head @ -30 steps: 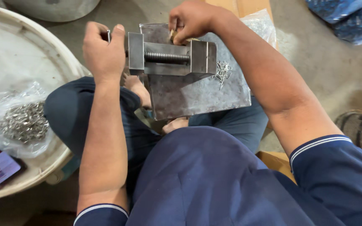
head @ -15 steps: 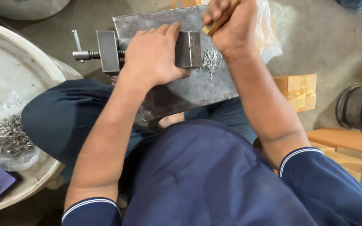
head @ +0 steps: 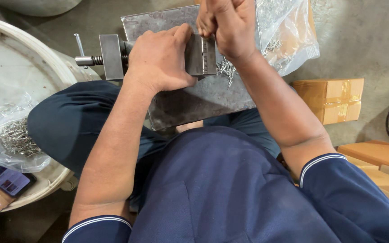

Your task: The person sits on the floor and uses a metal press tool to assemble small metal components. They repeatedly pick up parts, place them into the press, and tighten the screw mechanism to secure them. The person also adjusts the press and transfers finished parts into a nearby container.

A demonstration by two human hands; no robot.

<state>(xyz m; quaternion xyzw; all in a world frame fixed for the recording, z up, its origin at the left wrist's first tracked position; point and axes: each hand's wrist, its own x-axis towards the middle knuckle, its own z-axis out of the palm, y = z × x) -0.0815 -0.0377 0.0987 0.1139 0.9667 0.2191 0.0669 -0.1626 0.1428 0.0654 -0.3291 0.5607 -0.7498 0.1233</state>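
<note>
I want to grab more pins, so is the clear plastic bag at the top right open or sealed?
Cannot tell. The clear plastic bag lies crumpled beside the metal plate; its mouth is hidden behind the right hand.

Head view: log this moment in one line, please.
left hand: resting on vise | right hand: fisted above vise | small metal pins: loose on steel plate
</note>
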